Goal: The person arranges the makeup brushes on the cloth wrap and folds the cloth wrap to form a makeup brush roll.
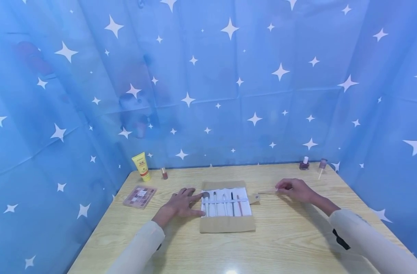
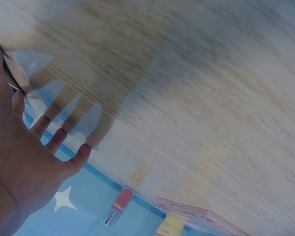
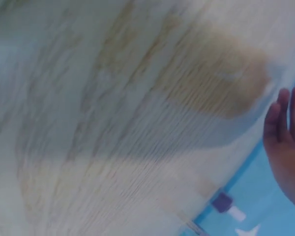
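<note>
An unrolled tan brush roll (image 1: 227, 225) lies on the table, with several makeup brushes (image 1: 225, 204) tucked upright in its white inner panel. At its left edge my left hand (image 1: 181, 203) rests with fingers spread, index finger and thumb reaching the fabric; the left wrist view shows the same hand (image 2: 34, 147) with fingertips down on the tabletop. Right of the roll, my right hand (image 1: 295, 189) pinches a thin brownish stick-like piece (image 1: 267, 192), whose far end lies by the roll's tan snap tab (image 1: 254, 198). I cannot tell its kind.
On the left are an eyeshadow palette (image 1: 140, 197), a yellow squeeze tube (image 1: 141, 166) and a small lipstick tube (image 1: 164, 173). At the back right stand a dark nail polish bottle (image 1: 304, 164) and a mauve item with a pale stick (image 1: 322, 164). A starry blue curtain (image 1: 208, 83) surrounds the table.
</note>
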